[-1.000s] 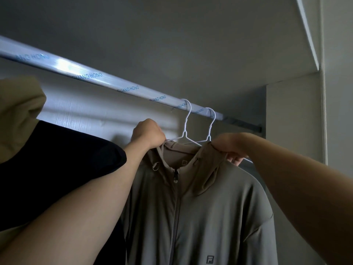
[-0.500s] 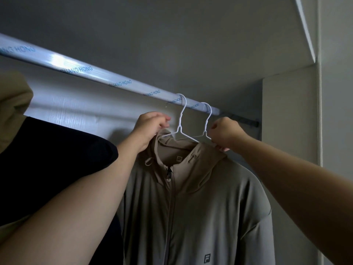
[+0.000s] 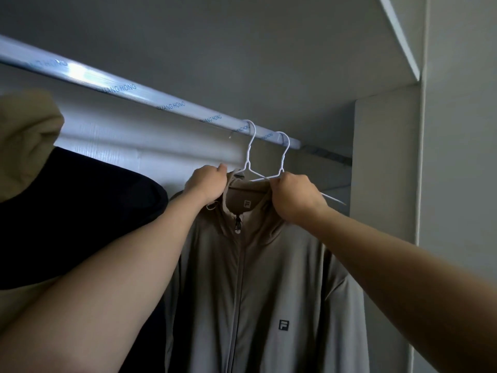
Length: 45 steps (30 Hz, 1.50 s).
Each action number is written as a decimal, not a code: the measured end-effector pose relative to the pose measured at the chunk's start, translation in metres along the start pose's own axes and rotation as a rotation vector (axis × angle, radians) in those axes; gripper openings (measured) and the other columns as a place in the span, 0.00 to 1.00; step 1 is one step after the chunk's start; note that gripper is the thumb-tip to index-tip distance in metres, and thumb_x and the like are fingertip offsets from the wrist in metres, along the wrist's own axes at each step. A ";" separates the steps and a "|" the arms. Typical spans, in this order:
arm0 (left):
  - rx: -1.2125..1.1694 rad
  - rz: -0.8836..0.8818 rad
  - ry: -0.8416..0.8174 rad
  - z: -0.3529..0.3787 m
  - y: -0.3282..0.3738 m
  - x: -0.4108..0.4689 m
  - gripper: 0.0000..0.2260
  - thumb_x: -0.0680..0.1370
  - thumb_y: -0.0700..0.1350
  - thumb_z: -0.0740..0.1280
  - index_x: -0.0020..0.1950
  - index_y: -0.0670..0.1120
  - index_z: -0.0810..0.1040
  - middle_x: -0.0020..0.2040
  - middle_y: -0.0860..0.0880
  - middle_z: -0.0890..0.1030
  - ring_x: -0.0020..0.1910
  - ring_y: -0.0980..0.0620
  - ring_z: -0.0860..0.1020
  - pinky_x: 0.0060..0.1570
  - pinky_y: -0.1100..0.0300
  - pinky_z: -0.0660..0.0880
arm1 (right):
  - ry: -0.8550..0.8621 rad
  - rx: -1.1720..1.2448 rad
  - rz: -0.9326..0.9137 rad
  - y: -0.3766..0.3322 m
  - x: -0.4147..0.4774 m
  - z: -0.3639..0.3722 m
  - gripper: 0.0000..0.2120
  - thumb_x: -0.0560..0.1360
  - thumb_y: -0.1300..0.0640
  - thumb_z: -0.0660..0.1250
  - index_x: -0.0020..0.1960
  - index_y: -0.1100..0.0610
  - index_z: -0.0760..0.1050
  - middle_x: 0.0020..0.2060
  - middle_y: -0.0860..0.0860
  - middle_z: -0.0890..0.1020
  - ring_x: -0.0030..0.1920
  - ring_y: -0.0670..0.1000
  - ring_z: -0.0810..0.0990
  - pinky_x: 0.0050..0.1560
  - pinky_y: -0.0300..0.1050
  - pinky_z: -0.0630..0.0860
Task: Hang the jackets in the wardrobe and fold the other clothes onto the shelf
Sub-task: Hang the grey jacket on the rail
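Far L, a tan coat [image 3: 27,135] hangs, w/ a black coat [image 3: 80,211] just beside it and partly in front. The rail [image 3: 161,100] runs above, going down to the R, w/ blue words on it.

My L hand [image 3: 207,181] is curled tight on the L side of the jacket [image 3: 269,278] collar. The jacket is grey, zipped up, w/ a small logo on the chest. It hangs in the wardrobe, under the rail, touching the black coat.

Two white hangers hook on the rail, close together. The 1st hanger [image 3: 251,146] goes down into the collar. The 2nd hanger [image 3: 283,154] is just R of it, and one bare arm of it pokes out to the R.

My R hand [image 3: 293,197] is curled on the R side of the collar, right under the 2nd hanger's neck. Can't tell if I pinch the wire too.

Far R is the wardrobe wall [image 3: 384,157].
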<state>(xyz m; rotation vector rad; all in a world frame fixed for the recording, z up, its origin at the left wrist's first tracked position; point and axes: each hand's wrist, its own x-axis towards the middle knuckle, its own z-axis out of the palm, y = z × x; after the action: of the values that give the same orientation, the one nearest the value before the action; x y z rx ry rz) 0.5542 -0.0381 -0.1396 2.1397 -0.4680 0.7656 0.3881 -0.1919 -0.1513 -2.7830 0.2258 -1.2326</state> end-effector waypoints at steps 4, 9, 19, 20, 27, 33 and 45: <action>-0.077 0.195 0.029 -0.002 0.020 -0.003 0.24 0.86 0.54 0.54 0.32 0.46 0.69 0.35 0.47 0.75 0.42 0.41 0.75 0.39 0.54 0.64 | 0.024 0.098 0.057 -0.011 0.017 0.002 0.06 0.80 0.55 0.56 0.45 0.53 0.66 0.49 0.59 0.79 0.43 0.62 0.75 0.43 0.50 0.71; -0.031 0.088 0.096 -0.006 0.001 -0.008 0.25 0.84 0.60 0.50 0.34 0.48 0.70 0.36 0.47 0.76 0.39 0.45 0.72 0.42 0.53 0.66 | 0.033 0.146 0.152 0.000 0.016 0.003 0.23 0.82 0.37 0.47 0.56 0.53 0.71 0.55 0.59 0.80 0.51 0.63 0.77 0.48 0.52 0.69; -0.079 0.478 0.511 0.001 0.046 -0.064 0.07 0.79 0.48 0.63 0.47 0.45 0.78 0.48 0.45 0.80 0.50 0.41 0.76 0.51 0.49 0.73 | 0.089 0.019 0.086 0.032 -0.029 0.002 0.11 0.82 0.52 0.50 0.45 0.54 0.66 0.48 0.59 0.79 0.41 0.64 0.75 0.41 0.52 0.68; -0.095 0.491 0.520 0.006 0.058 -0.071 0.03 0.77 0.44 0.66 0.46 0.46 0.77 0.48 0.45 0.79 0.50 0.42 0.76 0.51 0.49 0.73 | 0.072 0.005 0.080 0.036 -0.032 0.003 0.08 0.81 0.54 0.52 0.46 0.55 0.66 0.49 0.60 0.78 0.41 0.64 0.75 0.40 0.52 0.69; -0.395 -0.114 0.236 0.023 0.115 -0.086 0.12 0.78 0.41 0.66 0.61 0.44 0.72 0.66 0.43 0.68 0.52 0.42 0.76 0.49 0.56 0.71 | -0.039 0.033 0.058 0.064 -0.061 0.004 0.08 0.81 0.55 0.51 0.48 0.55 0.66 0.48 0.60 0.79 0.46 0.65 0.79 0.42 0.52 0.72; -0.602 -0.156 0.320 0.005 0.119 -0.096 0.14 0.72 0.32 0.65 0.55 0.47 0.75 0.63 0.46 0.72 0.44 0.51 0.73 0.39 0.71 0.70 | 0.032 0.026 -0.123 0.065 -0.082 -0.002 0.16 0.85 0.42 0.44 0.47 0.49 0.61 0.36 0.54 0.76 0.38 0.63 0.78 0.37 0.53 0.71; -0.298 -0.095 0.517 -0.102 0.040 -0.135 0.09 0.71 0.37 0.71 0.43 0.52 0.77 0.44 0.55 0.79 0.44 0.55 0.78 0.38 0.69 0.69 | 0.069 0.324 -0.412 -0.043 -0.117 -0.008 0.17 0.84 0.42 0.46 0.50 0.51 0.67 0.42 0.57 0.80 0.37 0.63 0.71 0.38 0.52 0.65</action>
<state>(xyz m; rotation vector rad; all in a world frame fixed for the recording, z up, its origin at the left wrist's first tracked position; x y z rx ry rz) 0.3937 0.0269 -0.1550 1.5995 -0.1878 1.0776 0.3083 -0.1300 -0.2250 -2.5752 -0.5219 -1.3016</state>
